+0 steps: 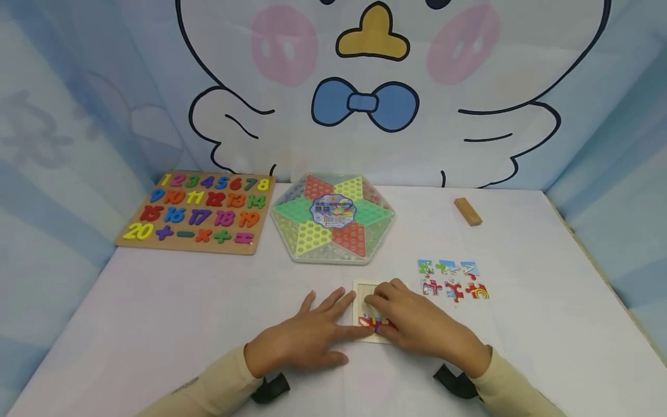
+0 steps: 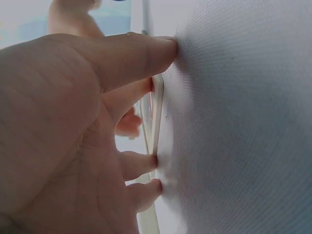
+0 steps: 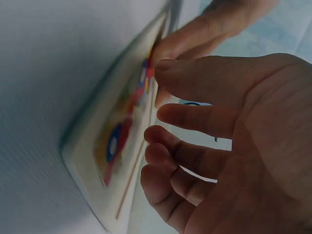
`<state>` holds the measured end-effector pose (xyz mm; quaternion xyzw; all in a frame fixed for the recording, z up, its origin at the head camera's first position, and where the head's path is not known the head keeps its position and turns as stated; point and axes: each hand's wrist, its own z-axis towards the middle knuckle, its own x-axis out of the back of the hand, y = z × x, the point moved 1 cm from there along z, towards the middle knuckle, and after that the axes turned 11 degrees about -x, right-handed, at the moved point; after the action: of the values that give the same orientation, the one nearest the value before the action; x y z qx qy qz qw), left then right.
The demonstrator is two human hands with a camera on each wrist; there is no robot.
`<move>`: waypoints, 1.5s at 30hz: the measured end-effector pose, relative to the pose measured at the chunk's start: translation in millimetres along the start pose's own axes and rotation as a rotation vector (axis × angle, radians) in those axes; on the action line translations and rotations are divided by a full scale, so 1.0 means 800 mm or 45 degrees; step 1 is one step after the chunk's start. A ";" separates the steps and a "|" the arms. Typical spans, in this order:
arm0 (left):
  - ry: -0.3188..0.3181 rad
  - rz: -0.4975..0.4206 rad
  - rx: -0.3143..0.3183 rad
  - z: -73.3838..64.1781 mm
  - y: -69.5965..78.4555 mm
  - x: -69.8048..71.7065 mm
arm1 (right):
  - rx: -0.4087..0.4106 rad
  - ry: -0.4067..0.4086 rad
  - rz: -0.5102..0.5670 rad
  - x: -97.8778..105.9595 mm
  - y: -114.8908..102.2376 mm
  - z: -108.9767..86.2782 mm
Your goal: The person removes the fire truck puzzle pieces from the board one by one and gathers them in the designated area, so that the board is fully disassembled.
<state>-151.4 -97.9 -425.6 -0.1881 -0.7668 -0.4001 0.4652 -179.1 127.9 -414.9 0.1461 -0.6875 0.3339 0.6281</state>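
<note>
- the puzzle tray (image 1: 367, 288), pale and shallow, lay flat on the white counter (image 1: 208, 301), well in from its left and right edges and well apart from its far edge.
- colourful puzzle pieces (image 1: 366, 322), mostly red, yellow and blue, filled part of the tray's near side; the hands hid some of the inside.
- the left hand (image 1: 311, 335) had its fingers spread and mostly straight, gripping nothing: the index finger reached over the tray onto the pieces, 2 other fingertips sat at the tray's side, and the thumb touched the counter.
- the right hand (image 1: 424, 320) hung over the tray, its fingers loosely bent with a gap between them and the thumb; they gripped nothing that showed. the thumb tip was by the left index finger, over the pieces.
- 6 loose pieces (image 1: 453, 279) lay in 2 rows of 3, between the tray and the counter's right edge.
- a wooden block (image 1: 468, 212) lay near the far right corner.
- a number board (image 1: 182, 247), with numerals 1 to 20 and signs, lay at the far left corner.
- a hexagonal game box (image 1: 333, 211) lay beside it, along the far edge.
</note>
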 end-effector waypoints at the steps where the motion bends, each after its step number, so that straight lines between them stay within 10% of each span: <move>1: -0.002 0.004 -0.001 0.000 0.000 0.000 | -0.001 -0.019 0.016 -0.003 -0.001 0.000; 45: -0.066 -0.188 -0.105 -0.007 -0.011 0.016 | -0.071 -0.088 0.252 -0.013 -0.003 0.003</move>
<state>-160.3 -108.5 -417.0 -0.1604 -0.7733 -0.4595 0.4064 -177.4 122.1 -424.4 0.0715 -0.7288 0.3698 0.5718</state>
